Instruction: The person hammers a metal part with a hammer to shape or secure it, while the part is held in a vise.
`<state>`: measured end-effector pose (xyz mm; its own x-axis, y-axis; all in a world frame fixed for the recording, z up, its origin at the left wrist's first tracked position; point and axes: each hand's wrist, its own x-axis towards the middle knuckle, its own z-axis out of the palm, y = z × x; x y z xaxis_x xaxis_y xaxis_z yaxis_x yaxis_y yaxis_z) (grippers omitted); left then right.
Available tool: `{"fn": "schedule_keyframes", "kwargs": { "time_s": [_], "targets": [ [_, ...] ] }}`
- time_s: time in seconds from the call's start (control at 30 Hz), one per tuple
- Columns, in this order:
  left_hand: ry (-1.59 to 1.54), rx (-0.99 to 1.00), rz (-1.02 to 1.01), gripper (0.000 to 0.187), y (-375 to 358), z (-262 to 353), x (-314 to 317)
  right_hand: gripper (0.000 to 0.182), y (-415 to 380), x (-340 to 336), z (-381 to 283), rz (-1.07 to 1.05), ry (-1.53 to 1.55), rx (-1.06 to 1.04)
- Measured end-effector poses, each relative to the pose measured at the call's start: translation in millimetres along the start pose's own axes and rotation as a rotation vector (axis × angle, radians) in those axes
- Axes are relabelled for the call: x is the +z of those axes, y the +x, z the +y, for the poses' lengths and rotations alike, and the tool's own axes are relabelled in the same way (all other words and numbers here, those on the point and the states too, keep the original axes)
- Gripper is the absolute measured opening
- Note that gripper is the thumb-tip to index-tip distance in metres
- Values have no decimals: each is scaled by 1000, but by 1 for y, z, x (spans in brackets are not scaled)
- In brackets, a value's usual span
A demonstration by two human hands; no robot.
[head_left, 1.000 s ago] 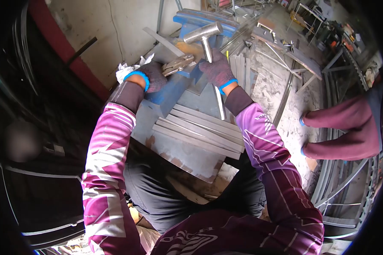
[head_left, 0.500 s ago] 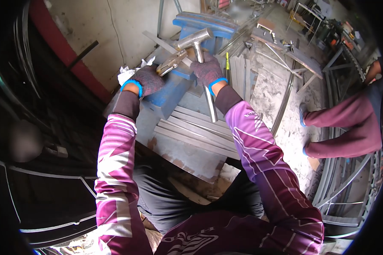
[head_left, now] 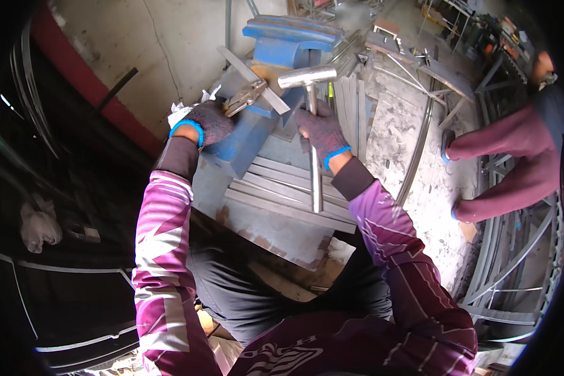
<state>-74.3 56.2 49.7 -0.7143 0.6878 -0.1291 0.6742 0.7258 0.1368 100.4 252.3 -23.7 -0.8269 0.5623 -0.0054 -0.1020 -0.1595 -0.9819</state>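
In my left hand [head_left: 210,124], gloved and closed, are locking pliers [head_left: 245,99]. Their jaws clamp a flat metal bar [head_left: 237,64], which lies slanted over the blue bench vise [head_left: 235,149]. Wrapped round the metal handle of a hammer [head_left: 308,76] is my gloved right hand [head_left: 323,130]. The hammer head is up, right of the pliers and apart from the bar, and the handle's end points down toward me. Crumpled white material [head_left: 180,113] lies just beyond my left hand.
Several flat metal strips [head_left: 282,188] lie on the metal plate [head_left: 276,241] before me. A person in maroon trousers [head_left: 511,172] stands at the right, near a metal frame [head_left: 514,276]. A low bench [head_left: 448,81] stands farther back. The wall [head_left: 150,56] is at the left.
The hammer and my right hand have moved right and toward me, away from the pliers. My left hand has shifted slightly left, still holding the pliers with the bar.
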Motion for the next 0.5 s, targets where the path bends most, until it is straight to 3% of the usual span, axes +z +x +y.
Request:
{"fn": "schedule_keyframes", "kwargs": {
  "time_s": [0.13,0.2,0.5],
  "targets": [
    [11,29,-13,46,7,-6,4,13,-40,-38,-18,-17,-39,58],
    [17,32,-17,45,13,-12,10,12,-56,-51,-17,27,0,-58],
    [52,0,5,39,10,-5,8,8,-99,-83,-18,56,-8,-113]
  ]
}}
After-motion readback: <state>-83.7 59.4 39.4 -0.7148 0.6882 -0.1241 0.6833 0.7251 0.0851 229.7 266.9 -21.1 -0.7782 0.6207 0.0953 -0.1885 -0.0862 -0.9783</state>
